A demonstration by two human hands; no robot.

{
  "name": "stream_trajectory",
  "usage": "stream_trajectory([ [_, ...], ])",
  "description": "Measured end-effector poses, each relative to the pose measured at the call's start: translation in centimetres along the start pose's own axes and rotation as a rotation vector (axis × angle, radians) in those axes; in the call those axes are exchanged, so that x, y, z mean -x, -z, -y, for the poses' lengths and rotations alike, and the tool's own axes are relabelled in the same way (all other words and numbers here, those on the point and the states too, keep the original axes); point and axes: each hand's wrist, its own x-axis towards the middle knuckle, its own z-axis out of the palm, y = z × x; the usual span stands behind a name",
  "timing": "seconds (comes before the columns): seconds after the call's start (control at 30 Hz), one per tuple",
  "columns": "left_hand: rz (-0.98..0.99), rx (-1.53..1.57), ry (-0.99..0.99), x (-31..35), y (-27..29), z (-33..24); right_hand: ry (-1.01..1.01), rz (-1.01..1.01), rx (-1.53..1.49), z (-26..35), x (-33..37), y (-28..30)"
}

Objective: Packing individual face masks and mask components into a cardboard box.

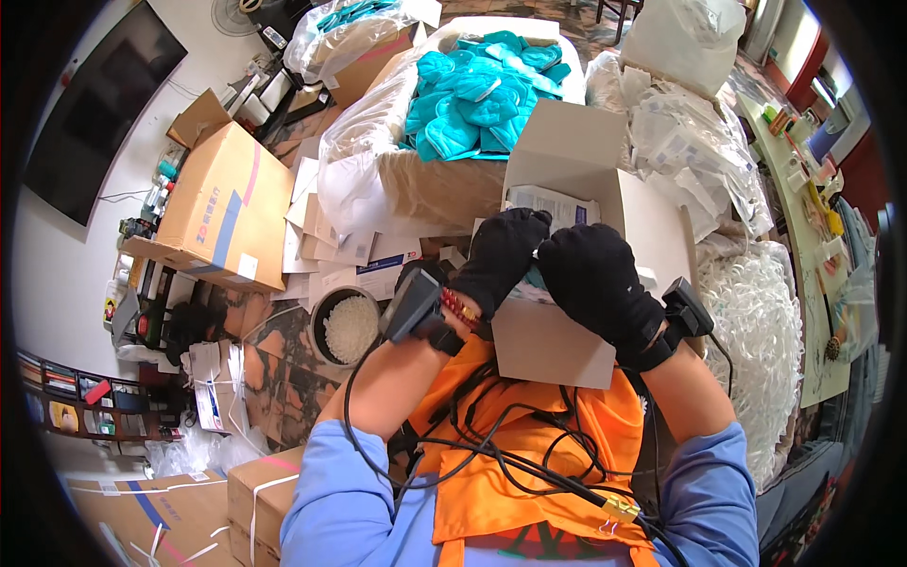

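An open white cardboard box sits before me over my orange apron, its flaps raised. My left hand, in a black glove, is closed above the box's left side. Beside it my right hand, gloved too, is also closed, with its fingertips close to the left ones. A small pale bit shows between the fingertips, too little to name. Printed white packets lie inside the box behind my hands. Some teal material peeks out under the hands, mostly hidden by them.
A plastic-lined carton piled with teal padded pieces stands ahead. To the left are a bowl of white pellets and a large brown carton. White stringy material fills a bag at right. Black cables cross my apron.
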Motion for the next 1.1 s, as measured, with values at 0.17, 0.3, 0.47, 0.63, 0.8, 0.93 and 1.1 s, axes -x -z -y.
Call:
stream_trajectory([
  [0.17,0.2,-0.086,0.235,-1.3,-2.3,0.8,0.009,0.009,0.046,1.7,1.0,0.9],
  [0.3,-0.007,0.215,0.399,-1.3,-5.0,3.1,0.036,-0.013,-0.007,3.3,1.5,1.8],
  [0.47,0.124,-0.398,0.358,-1.3,-5.4,4.0,0.204,0.068,0.037,5.5,3.3,3.1],
  [0.63,0.275,-0.231,0.24,-2.2,-3.3,2.7,0.309,0.069,0.042,6.9,4.2,7.3],
  [0.8,0.386,-0.425,0.091,-2.4,-7.6,5.8,0.339,0.165,0.143,7.6,4.6,7.7],
  [0.93,0.517,-0.524,0.042,-2.5,-9.8,6.8,0.265,0.416,-0.007,6.0,7.2,2.1],
  [1.1,0.732,-0.448,0.08,-2.8,-9.5,7.0,-0.016,0.651,-0.466,6.2,6.5,2.6],
])
